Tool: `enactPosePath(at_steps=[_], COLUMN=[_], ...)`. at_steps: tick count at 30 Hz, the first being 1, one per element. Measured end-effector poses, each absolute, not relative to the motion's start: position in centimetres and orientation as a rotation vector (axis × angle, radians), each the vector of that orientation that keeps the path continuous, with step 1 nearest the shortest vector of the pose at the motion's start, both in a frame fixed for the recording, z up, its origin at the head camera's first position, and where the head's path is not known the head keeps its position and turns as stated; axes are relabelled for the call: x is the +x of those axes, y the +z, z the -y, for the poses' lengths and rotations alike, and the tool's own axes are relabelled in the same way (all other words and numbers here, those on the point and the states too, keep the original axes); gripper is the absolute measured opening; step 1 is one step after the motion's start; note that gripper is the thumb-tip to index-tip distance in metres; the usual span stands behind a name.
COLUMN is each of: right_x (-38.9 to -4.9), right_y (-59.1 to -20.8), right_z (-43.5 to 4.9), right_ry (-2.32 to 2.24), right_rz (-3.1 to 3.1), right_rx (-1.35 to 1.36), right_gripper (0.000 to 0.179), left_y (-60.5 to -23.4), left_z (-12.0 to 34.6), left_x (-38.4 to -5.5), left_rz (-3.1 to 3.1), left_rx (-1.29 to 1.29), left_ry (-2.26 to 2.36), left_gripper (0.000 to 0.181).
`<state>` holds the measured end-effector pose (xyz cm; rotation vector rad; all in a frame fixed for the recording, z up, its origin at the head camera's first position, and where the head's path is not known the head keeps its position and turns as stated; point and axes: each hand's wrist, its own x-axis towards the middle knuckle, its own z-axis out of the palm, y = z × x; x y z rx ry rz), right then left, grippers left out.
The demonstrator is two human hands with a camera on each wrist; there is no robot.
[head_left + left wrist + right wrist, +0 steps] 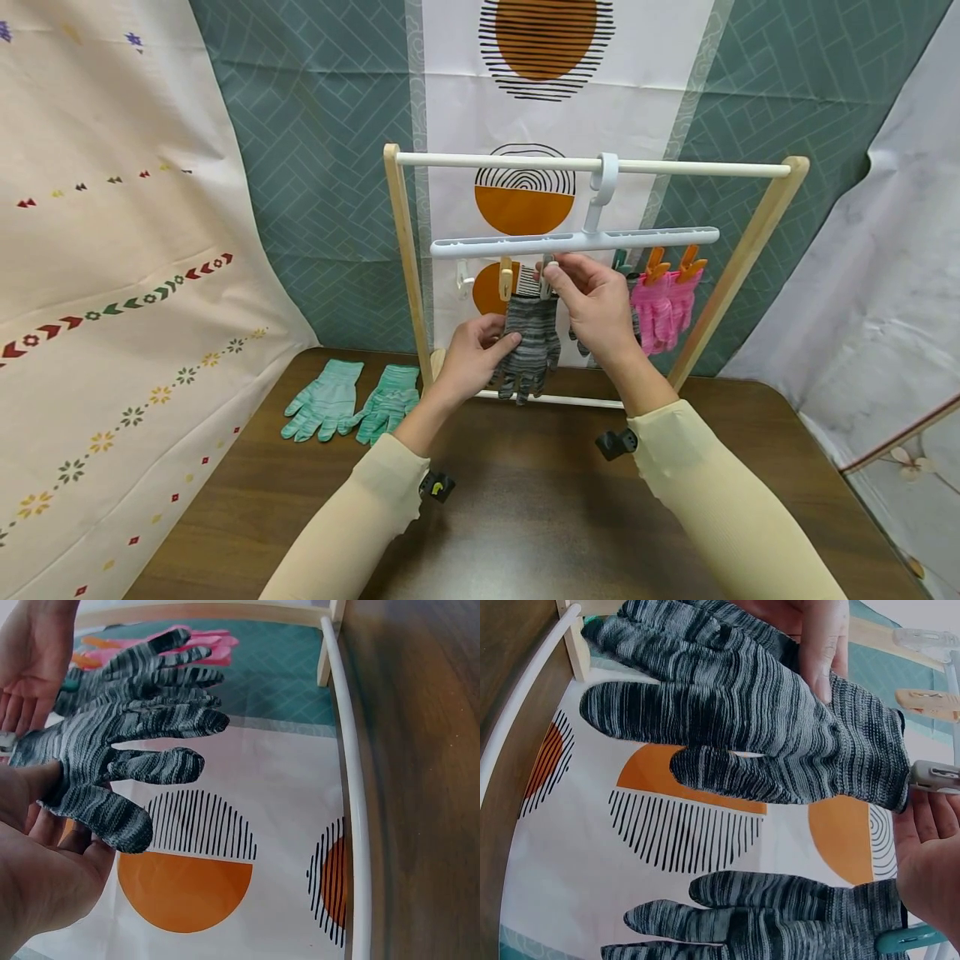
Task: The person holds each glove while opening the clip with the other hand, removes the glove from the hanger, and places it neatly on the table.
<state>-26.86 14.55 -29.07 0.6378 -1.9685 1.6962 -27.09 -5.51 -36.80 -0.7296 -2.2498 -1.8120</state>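
A grey-and-black striped knit glove (527,342) hangs fingers down under a white hanger (573,242). My left hand (474,354) pinches it at the side, with the thumb (821,667) on the knit near the cuff. Above, my right hand (596,304) pinches a whitish clothespin (935,776) at the cuff's edge. A beige clothespin (506,279) hangs beside the cuff's corner. Behind my right hand, a second striped glove (802,922) hangs from a green clothespin (911,939). Pink gloves (663,308) hang from orange clothespins (688,263) at the right end.
Two mint-green gloves (330,400) lie on the brown table (517,533) at left. The hanger hooks over the white top rod (495,160) of a wooden-sided rack (408,267). A clear clothespin (463,281) hangs at the hanger's left end. Patterned cloth (315,167) backs the table.
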Motion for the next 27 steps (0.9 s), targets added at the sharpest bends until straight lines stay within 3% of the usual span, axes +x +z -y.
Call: enactPosePath(at_steps=[27], right_x=[-27.0], right_y=[-29.0], right_z=[-14.7], right_ry=[1.676], right_rz=[1.954], right_rx=[0.634], right_gripper=[0.03], left_y=[-38.3], left_z=[6.2], left_x=[-27.1], left_rz=[2.21], left_rx=[-0.677], left_ry=[-1.858], left_gripper=[0.02])
